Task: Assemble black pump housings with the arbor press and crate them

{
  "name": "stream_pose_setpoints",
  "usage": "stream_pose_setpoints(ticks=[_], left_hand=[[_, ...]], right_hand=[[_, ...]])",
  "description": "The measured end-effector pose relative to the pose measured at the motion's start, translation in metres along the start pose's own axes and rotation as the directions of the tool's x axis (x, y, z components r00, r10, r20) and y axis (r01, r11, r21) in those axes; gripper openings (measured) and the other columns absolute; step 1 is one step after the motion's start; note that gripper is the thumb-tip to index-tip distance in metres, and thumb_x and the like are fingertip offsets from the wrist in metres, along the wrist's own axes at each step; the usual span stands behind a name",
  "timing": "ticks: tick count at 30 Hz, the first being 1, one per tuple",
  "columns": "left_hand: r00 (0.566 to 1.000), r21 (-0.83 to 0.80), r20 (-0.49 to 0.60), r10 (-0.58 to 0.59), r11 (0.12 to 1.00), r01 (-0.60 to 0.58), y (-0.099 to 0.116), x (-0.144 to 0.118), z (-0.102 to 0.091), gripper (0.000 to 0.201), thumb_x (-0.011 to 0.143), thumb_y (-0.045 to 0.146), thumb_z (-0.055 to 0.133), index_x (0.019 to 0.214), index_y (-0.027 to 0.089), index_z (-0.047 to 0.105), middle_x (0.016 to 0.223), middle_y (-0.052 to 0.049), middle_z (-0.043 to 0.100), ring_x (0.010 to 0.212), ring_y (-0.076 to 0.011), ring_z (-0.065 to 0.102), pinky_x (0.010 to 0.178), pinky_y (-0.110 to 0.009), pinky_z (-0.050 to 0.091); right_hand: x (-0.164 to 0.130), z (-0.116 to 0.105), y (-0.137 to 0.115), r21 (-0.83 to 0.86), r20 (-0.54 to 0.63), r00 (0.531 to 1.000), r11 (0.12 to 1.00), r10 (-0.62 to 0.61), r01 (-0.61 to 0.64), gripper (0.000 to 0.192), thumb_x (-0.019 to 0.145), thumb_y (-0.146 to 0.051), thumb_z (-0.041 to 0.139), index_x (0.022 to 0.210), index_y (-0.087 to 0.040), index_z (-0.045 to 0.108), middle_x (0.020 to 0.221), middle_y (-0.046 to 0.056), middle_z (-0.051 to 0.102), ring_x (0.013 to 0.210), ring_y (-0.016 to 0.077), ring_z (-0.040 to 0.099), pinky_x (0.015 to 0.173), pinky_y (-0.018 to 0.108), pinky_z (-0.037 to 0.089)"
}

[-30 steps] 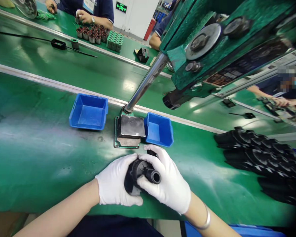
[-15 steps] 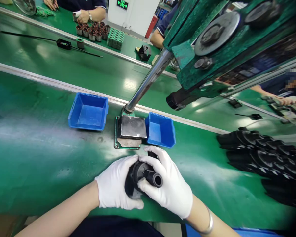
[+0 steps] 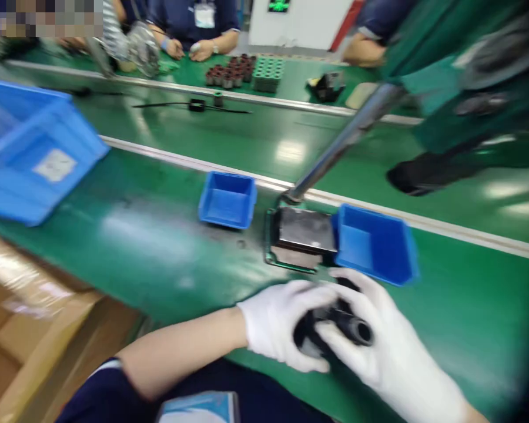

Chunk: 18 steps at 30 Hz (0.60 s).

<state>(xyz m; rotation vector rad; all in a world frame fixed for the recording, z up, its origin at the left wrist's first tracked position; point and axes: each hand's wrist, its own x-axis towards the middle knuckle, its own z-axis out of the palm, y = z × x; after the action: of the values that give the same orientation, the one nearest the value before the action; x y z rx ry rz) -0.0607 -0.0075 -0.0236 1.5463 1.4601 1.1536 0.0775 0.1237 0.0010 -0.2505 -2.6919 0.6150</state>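
A black plastic housing with a round pipe stub (image 3: 357, 329) is held between both gloved hands, low over the green bench. My left hand (image 3: 277, 326), in a white glove, is closed around its left side. On the other side my right hand (image 3: 383, 335), also white-gloved, wraps the housing, with the thumb beneath the stub and fingers over the top. Much of the housing is hidden by the gloves. Just beyond the hands stands a dark metal block (image 3: 307, 228) on a green base, between a small blue bin (image 3: 228, 201) and a larger-looking blue bin (image 3: 374, 244).
A steel post (image 3: 346, 141) rises from the base to a green press head (image 3: 467, 100) at upper right. At left are a big blue crate (image 3: 55, 167) and an open cardboard box (image 3: 53, 341). Across the bench, co-workers sit near copper-wound parts (image 3: 229, 73) and a green tray stack (image 3: 268, 73).
The view has swung left, bringing the blue crate and cardboard box into sight; the black parts at right have left it. Both hands keep their hold on the housing.
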Motion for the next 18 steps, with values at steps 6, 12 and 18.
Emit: stream_pose_setpoints(ticks=[6, 12, 18], left_hand=[[0.990, 0.046, -0.116, 0.076, 0.996, -0.071, -0.010, 0.007, 0.001, 0.080, 0.059, 0.027, 0.076, 0.133, 0.017, 0.047, 0.132, -0.010, 0.056, 0.126, -0.0299, 0.053, 0.109, -0.038, 0.044], [0.972, 0.147, -0.220, 0.079, 0.988, -0.047, 0.008, -0.004, 0.012, 0.081, 0.054, 0.026, 0.076, 0.128, 0.019, 0.046, 0.123, -0.011, 0.058, 0.116, -0.0297, 0.058, 0.103, -0.043, 0.049], [0.922, 0.213, -0.374, 0.103, 0.977, -0.022, 0.050, 0.004, -0.037, 0.080, 0.060, 0.020, 0.072, 0.132, 0.019, 0.035, 0.131, -0.014, 0.053, 0.120, -0.0302, 0.056, 0.108, -0.050, 0.042]], right_hand=[[0.007, 0.028, 0.021, 0.082, -0.150, 0.988, 0.996, -0.029, 0.042, 0.056, 0.085, -0.043, 0.055, 0.139, -0.035, 0.042, 0.121, 0.019, 0.052, 0.107, 0.0454, 0.055, 0.085, 0.071, 0.047], [0.002, 0.008, 0.008, 0.015, -0.093, 0.994, 0.998, -0.059, 0.061, 0.058, 0.087, -0.041, 0.055, 0.140, -0.021, 0.042, 0.132, 0.017, 0.052, 0.118, 0.0347, 0.057, 0.094, 0.054, 0.054], [0.018, -0.101, 0.012, 0.114, -0.341, 0.935, 0.992, 0.098, -0.063, 0.049, 0.100, -0.047, 0.035, 0.142, -0.022, 0.041, 0.142, 0.014, 0.049, 0.124, 0.0254, 0.056, 0.106, 0.049, 0.047]])
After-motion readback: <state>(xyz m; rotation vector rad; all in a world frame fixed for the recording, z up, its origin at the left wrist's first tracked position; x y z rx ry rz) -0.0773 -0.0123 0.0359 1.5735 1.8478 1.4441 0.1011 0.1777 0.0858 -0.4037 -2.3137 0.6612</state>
